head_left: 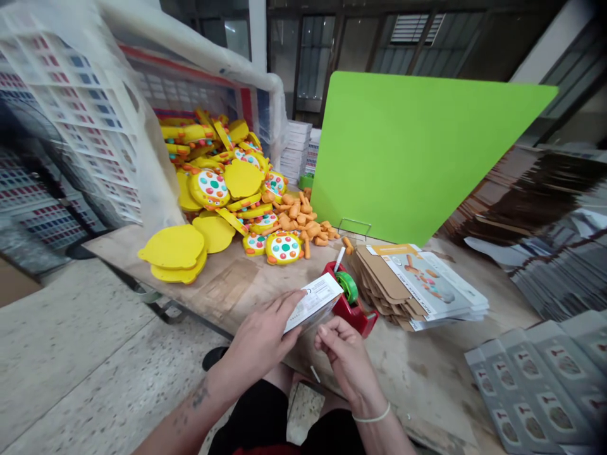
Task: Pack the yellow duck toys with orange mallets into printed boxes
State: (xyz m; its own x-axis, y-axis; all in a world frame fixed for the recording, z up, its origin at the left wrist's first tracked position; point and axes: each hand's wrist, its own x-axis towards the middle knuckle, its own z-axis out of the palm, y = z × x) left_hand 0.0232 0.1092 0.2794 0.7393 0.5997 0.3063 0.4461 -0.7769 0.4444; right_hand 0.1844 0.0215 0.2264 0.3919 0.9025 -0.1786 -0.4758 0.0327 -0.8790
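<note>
My left hand is wrapped over a small white printed carton, tilted above the table's front edge. Close to the carton's lower right side, my right hand is closed with thumb and fingertips pinched together. Whatever lies in that pinch is too small to make out. Just behind the carton stands a red tape dispenser with a green tape roll, partly hidden by the carton. Right of the dispenser lies a stack of flattened printed cartons.
Yellow toys spill from a white crate on the left, beside orange mallet-like pieces. Yellow plates lie at the table's left edge. A green board stands behind. Packed boxes line the right.
</note>
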